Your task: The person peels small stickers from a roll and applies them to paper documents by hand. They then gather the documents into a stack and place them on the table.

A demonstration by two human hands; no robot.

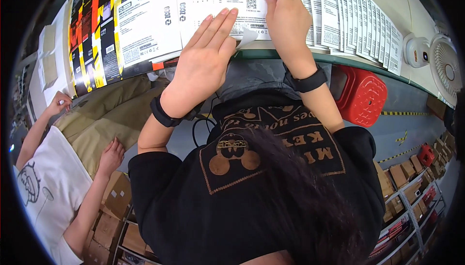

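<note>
My left hand (203, 66) lies palm down with its fingers stretched out on a white printed sheet (208, 3) at the table's front edge. To its right, my right hand (289, 20) is closed in a pinch at the right side of that sheet. What its fingertips hold, if anything, is too small to make out. Between the two hands a small white curled piece (248, 36) sticks up at the sheet's near edge. Another white printed sheet (147, 25) lies left of my left hand, over black, yellow and red printed boxes (94, 32).
A fanned row of white printed sheets (356, 20) runs along the table to the right. Beyond it stands a white fan (444, 64). Below the table is a red plastic stool (363, 95). A person in a white shirt (53, 182) sits at my left, hands near the table edge.
</note>
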